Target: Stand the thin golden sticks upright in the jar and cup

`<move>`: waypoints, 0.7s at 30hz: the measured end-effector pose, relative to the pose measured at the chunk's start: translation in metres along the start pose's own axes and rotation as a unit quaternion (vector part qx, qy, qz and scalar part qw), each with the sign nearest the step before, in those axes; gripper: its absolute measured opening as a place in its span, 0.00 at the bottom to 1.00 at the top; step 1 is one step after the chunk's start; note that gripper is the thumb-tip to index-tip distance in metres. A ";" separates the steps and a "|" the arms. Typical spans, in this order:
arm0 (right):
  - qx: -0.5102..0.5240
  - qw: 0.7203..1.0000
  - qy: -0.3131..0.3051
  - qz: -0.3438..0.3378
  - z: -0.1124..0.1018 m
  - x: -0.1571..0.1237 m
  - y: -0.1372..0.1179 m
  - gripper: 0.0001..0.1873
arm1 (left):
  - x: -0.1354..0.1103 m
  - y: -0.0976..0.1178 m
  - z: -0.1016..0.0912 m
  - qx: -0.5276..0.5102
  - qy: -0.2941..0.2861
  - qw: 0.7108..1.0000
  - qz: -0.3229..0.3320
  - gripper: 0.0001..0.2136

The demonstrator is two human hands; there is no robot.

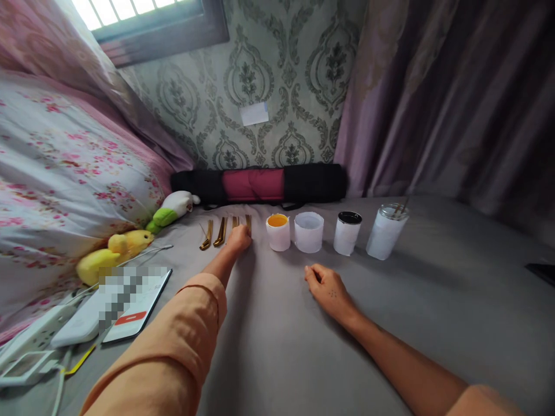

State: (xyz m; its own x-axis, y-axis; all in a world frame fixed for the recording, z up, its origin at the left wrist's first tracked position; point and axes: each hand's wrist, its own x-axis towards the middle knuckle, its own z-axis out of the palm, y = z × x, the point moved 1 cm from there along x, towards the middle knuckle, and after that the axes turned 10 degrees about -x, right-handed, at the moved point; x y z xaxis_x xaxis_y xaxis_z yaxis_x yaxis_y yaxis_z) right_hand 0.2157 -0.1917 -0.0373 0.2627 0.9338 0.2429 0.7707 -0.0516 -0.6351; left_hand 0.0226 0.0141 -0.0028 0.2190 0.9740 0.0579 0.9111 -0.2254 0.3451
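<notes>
My left hand reaches forward, its fingers closed low over the slim gold-coloured pieces at the right end of a row. What its fingertips grip is hidden. One upright gold piece shows just beyond the knuckles, and another gold bundle partly shows behind the hand. Further left lie gold pieces with bent near ends and a similar group. My right hand rests on the grey sheet, curled shut with nothing visible in it, nearer to me than the white containers.
Right of my left hand stand a white cup with an orange inside, a wider white cup, a black-topped white container and a wrapped jar holding thin sticks. A phone, power strip and plush toys lie left.
</notes>
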 end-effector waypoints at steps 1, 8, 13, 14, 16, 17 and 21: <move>-0.003 1.000 0.000 0.001 0.000 0.000 0.000 0.20 | 0.000 0.000 0.000 0.001 0.000 1.000 0.002 0.11; -0.032 0.999 0.007 0.010 -0.006 -0.003 -0.006 0.18 | 0.001 -0.001 0.001 0.007 -0.003 1.000 0.008 0.10; -0.035 0.999 0.013 0.007 -0.007 -0.004 -0.007 0.18 | 0.002 -0.001 0.000 0.012 -0.004 1.000 0.008 0.09; -0.035 0.999 0.014 0.005 -0.007 -0.004 -0.006 0.18 | 0.003 -0.001 0.000 0.012 -0.003 1.000 0.008 0.09; -0.035 0.999 0.017 0.003 -0.006 -0.004 -0.006 0.18 | 0.003 -0.001 0.000 0.011 -0.003 1.000 0.008 0.09; -0.034 0.999 0.016 0.002 -0.006 -0.004 -0.005 0.18 | 0.003 -0.001 0.000 0.010 -0.003 1.000 0.009 0.09; -0.036 0.999 0.012 0.004 -0.006 -0.004 -0.005 0.18 | 0.004 -0.002 0.000 0.005 -0.003 1.000 0.010 0.09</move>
State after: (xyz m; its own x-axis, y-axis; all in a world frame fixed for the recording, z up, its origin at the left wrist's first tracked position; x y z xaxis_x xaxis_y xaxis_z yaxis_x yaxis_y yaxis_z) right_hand 0.2145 -0.1974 -0.0307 0.2829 0.9246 0.2553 0.8074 -0.0858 -0.5838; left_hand 0.0214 0.0185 -0.0039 0.2400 0.9690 0.0584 0.9099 -0.2455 0.3345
